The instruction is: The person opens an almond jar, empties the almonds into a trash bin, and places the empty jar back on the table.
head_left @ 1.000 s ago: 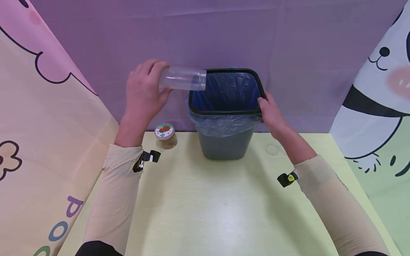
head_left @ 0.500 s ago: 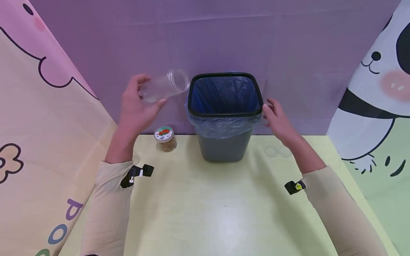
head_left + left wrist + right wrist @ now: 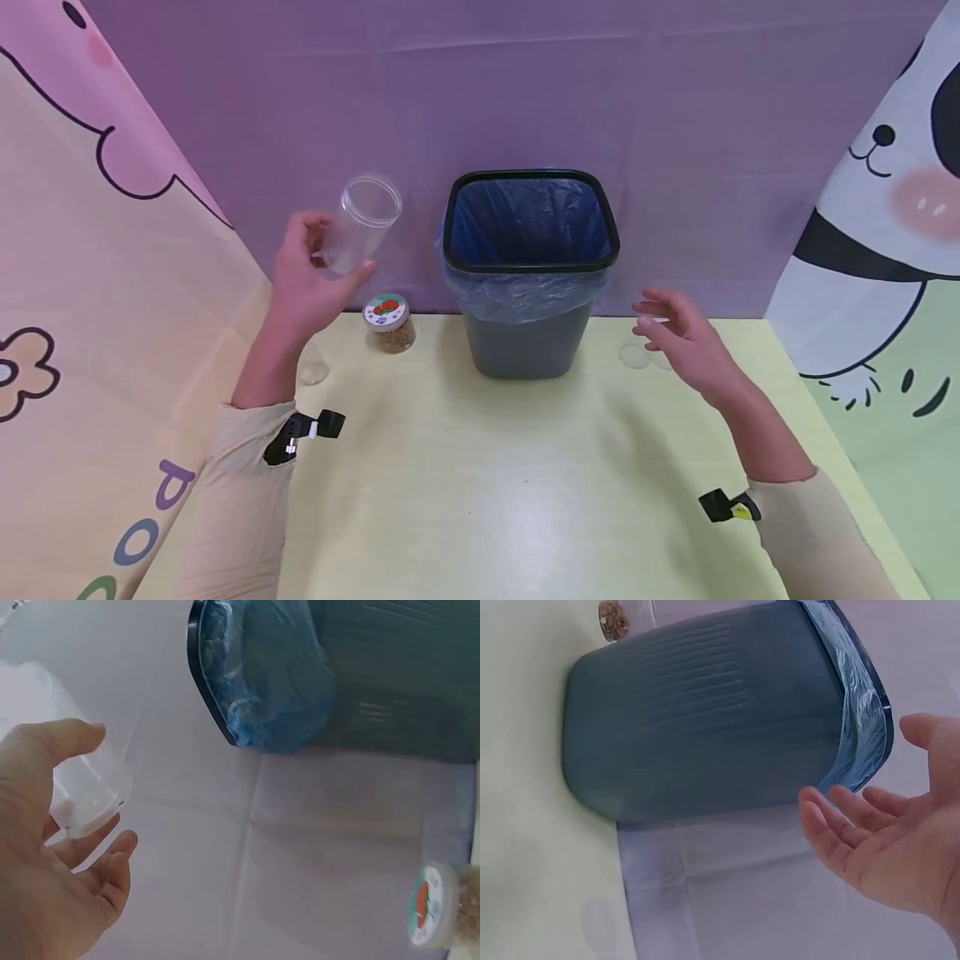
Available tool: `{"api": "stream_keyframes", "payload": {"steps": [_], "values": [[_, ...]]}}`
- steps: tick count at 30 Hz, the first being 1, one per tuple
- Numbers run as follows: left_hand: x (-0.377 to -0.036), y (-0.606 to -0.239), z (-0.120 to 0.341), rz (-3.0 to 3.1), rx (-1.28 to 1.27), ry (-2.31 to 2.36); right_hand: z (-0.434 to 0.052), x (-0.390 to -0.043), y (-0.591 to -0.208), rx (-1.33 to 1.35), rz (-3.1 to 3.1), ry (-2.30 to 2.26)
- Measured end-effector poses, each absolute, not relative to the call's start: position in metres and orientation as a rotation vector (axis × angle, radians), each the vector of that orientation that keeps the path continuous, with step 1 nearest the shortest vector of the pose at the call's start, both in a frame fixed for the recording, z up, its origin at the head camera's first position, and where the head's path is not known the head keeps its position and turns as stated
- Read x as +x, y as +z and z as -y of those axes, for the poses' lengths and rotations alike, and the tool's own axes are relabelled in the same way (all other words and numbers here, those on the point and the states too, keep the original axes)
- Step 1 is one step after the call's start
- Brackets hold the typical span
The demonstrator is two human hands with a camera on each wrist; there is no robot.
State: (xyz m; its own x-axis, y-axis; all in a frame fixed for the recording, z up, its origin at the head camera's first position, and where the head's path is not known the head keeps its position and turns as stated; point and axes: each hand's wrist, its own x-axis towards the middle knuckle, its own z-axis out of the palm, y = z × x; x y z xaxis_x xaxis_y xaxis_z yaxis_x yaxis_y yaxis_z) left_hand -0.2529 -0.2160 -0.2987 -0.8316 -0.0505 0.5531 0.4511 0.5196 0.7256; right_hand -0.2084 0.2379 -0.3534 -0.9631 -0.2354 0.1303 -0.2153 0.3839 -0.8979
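My left hand grips a clear plastic jar without a lid, tilted with its mouth upward, left of the bin. In the left wrist view the thumb lies across the side of the clear jar and the fingers curl under its base. A grey trash bin with a black rim and a blue bag liner stands upright at the back of the table. My right hand is in the air right of the bin, apart from it, with relaxed fingers and nothing in its grasp.
A small lidded jar of brown bits stands left of the bin. A clear round disc lies beside my left forearm, and faint clear discs lie near my right hand. A purple cloth hangs behind the table.
My left hand has drawn the clear jar left and down from the bin's mouth and turned it from lying sideways to mouth-up. My right hand has let go of the bin's rim and moved right.
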Motion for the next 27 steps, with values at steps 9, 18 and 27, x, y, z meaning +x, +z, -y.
{"api": "stream_keyframes", "payload": {"steps": [9, 18, 27], "values": [[-0.243, -0.330, 0.235, 2.232, -0.253, -1.300, -0.251, -0.188, -0.382, -0.365, -2.573, -1.781], [-0.232, -0.370, 0.258, 2.242, -0.114, -1.392, -0.256, -0.179, -0.408, -0.240, -2.559, -1.820], [-0.224, -0.402, 0.276, 2.318, -0.009, -1.371, -0.256, -0.173, -0.421, -0.157, -2.542, -1.820]]}}
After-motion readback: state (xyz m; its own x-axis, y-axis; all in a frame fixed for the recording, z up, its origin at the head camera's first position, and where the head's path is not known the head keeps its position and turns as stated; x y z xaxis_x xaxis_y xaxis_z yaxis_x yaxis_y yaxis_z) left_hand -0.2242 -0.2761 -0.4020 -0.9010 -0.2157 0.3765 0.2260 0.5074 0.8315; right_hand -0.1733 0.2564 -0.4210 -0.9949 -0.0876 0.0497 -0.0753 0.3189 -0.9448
